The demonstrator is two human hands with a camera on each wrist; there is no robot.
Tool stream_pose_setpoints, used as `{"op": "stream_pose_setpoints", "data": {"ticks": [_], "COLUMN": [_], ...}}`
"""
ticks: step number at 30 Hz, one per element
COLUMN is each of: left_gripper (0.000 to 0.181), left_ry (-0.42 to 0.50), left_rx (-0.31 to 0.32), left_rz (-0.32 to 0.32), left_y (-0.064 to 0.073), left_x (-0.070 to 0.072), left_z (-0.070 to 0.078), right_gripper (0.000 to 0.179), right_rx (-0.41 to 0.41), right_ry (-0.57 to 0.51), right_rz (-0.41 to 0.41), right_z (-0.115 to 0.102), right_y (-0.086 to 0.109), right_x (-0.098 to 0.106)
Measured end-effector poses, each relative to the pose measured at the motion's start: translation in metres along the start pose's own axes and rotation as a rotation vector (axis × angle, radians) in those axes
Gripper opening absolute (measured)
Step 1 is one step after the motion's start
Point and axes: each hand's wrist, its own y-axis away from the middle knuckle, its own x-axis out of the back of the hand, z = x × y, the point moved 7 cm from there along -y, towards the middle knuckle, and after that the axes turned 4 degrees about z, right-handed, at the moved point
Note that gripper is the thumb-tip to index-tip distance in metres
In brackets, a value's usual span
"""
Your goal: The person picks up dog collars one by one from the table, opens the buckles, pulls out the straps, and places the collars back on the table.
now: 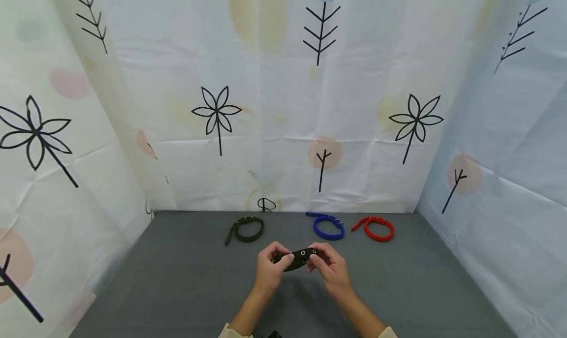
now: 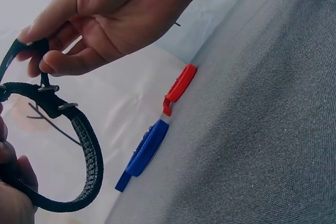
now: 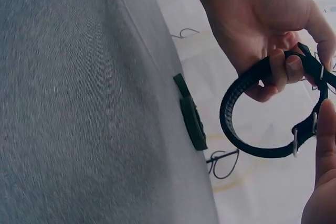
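Both hands hold a black buckle collar (image 1: pixel 298 266) above the grey table, near its middle in the head view. My left hand (image 1: pixel 270 270) grips the left side of its band, and the right wrist view shows this hand's fingers (image 3: pixel 278 72) curled round it. On the other side, my right hand (image 1: pixel 333 273) pinches the strap between thumb and fingers, seen from close by in the left wrist view. The collar (image 2: pixel 93 166) is bent into a loop, with metal buckle parts and eyelets along the strap. Part of the band is hidden behind the fingers.
Along the table's (image 1: pixel 186 269) back edge lie a dark green collar (image 1: pixel 249 239), a blue collar (image 1: pixel 329 236) and a red collar (image 1: pixel 380 238), each looped. Patterned white fabric (image 1: pixel 274 107) hangs behind and at both sides.
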Motion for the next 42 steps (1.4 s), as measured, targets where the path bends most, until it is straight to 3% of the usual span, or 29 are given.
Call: {"op": "stream_pose_setpoints", "data": {"ticks": [5,8,10,13,16,20,23,26,37,42], "left_gripper": [0.004,0.006,0.009,0.015,0.019,0.022,0.022,0.023,0.023,0.025], "left_ry": [0.008,-0.01,-0.058,-0.161,-0.249,-0.338,-0.397,-0.426,-0.341,-0.289], "left_rx": [-0.008,-0.033,-0.052,-0.099,-0.194,-0.311,-0.362,-0.383,-0.353,-0.304], "left_rz": [0.013,0.017,0.022,0.026,0.013,-0.013,-0.002,0.021,-0.006,-0.004], "left_y": [-0.001,-0.003,-0.005,-0.008,-0.009,-0.008,-0.008,-0.007,-0.006,-0.005], "left_x": [0.002,0.004,0.006,0.01,0.01,0.004,0.001,0.001,-0.002,-0.001], "left_z": [-0.003,-0.012,-0.022,-0.034,-0.032,-0.026,-0.024,-0.023,-0.022,-0.025], "right_gripper": [0.016,0.015,0.016,0.023,0.029,0.03,0.031,0.032,0.021,0.017], "right_rx": [-0.096,-0.087,-0.015,0.137,0.275,0.387,0.447,0.507,0.585,0.622], "right_ry": [-0.145,-0.129,-0.029,0.206,0.406,0.651,0.823,0.914,0.771,0.72], "right_rz": [0.031,0.02,-0.021,-0.087,-0.148,-0.17,-0.161,-0.162,-0.102,-0.068], "right_z": [0.008,0.008,0.004,-0.005,-0.011,-0.019,-0.023,-0.026,-0.028,-0.028], "right_y": [0.004,0.003,0.001,-0.003,-0.006,-0.006,-0.006,-0.004,0.001,0.005], "right_x": [0.0,0.0,0.0,-0.001,-0.004,-0.009,-0.012,-0.015,-0.011,-0.01]}}
